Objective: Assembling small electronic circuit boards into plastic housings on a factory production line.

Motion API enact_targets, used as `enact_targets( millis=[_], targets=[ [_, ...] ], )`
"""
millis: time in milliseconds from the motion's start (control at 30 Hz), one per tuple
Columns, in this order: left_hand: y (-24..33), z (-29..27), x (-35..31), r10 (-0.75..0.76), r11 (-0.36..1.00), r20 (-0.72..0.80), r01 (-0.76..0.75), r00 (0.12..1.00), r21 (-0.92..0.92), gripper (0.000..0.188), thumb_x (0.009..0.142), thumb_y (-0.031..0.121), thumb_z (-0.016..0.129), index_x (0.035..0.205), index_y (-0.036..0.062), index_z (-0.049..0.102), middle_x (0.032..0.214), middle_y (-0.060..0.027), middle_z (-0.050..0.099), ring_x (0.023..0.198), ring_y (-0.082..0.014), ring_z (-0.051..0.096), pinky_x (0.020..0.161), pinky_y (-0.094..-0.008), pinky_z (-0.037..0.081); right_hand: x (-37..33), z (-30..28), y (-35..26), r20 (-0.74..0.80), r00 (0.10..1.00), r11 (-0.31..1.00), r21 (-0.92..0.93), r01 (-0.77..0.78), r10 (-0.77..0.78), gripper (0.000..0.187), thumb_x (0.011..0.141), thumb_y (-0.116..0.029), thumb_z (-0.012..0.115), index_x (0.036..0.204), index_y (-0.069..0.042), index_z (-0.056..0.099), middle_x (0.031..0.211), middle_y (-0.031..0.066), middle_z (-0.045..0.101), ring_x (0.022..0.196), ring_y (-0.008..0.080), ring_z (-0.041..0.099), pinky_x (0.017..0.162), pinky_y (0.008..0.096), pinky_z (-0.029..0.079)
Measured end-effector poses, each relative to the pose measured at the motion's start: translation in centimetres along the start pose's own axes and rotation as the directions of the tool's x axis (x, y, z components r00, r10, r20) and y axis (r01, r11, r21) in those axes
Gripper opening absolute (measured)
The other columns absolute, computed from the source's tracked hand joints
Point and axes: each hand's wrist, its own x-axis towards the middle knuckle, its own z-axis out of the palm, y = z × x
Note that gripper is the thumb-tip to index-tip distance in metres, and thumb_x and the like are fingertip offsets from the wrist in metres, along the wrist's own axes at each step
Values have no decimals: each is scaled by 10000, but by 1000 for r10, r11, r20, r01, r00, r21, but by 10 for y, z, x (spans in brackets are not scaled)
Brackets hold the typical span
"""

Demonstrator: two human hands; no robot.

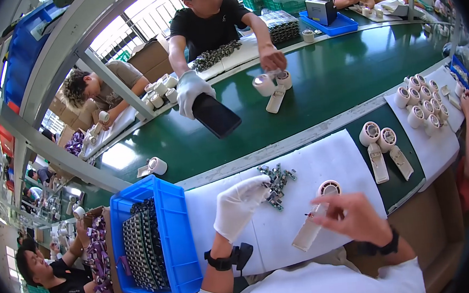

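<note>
My left hand, in a white glove, has its fingertips pressed together at the edge of a loose heap of small green circuit boards. Whether one is pinched there is hidden by the glove. My bare right hand hangs over a white fan housing, its thumb and fingers spread and nothing visible between them. The housing lies tilted on the white work mat, its round head away from me and its long handle toward me. Short dark and red wire ends show near my right thumb.
Left of the mat stands a blue bin packed with circuit boards. Two fan housings lie to the right, with more beyond. Across the green conveyor belt, a person holds a black tray-like slab and touches more housings.
</note>
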Motion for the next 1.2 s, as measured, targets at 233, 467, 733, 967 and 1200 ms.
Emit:
enact_targets(
  millis=[233,467,733,967,1200],
  targets=[
    [-14,-49,23,35,952,-376,-145,926,-268,229,942,27,619,1157,-20,680,1013,-109,714,842,-164,700,749,-276,594,147,-11,-3,0,988,988,-20,154,-154,649,896,-404,707,1361,-6,493,1238,190,598,1100,247,604,923,329,494],
    [-45,-62,31,-108,922,-464,-86,879,-377,243,957,41,590,1183,3,673,998,-106,713,816,-168,701,720,-278,595,289,91,0,-48,998,906,-417,-66,50,1391,619,-827,697,1464,164,208,1408,349,417,1337,418,445,1093,412,398],
    [-53,-66,33,-113,894,-461,-112,880,-434,208,954,42,617,1143,26,701,940,-91,726,775,-154,704,688,-274,591,310,111,7,28,994,877,-474,-76,101,1073,578,-550,825,1333,87,407,1273,286,545,1126,359,611,949,401,514],
    [-35,-71,21,-81,867,-467,-169,881,-469,231,954,34,604,1171,3,678,962,-93,720,793,-148,700,693,-253,584,215,10,-95,72,935,900,-253,354,-347,872,620,-287,896,1337,19,506,1147,141,617,890,199,651,778,330,552],
    [-27,-55,7,-11,852,-452,-228,892,-471,212,944,14,613,1139,3,693,937,-81,723,776,-129,694,684,-242,578,214,-87,-253,-300,664,725,-380,575,-684,536,812,-259,789,1279,-70,605,958,62,686,834,103,644,706,255,518]
  ],
)
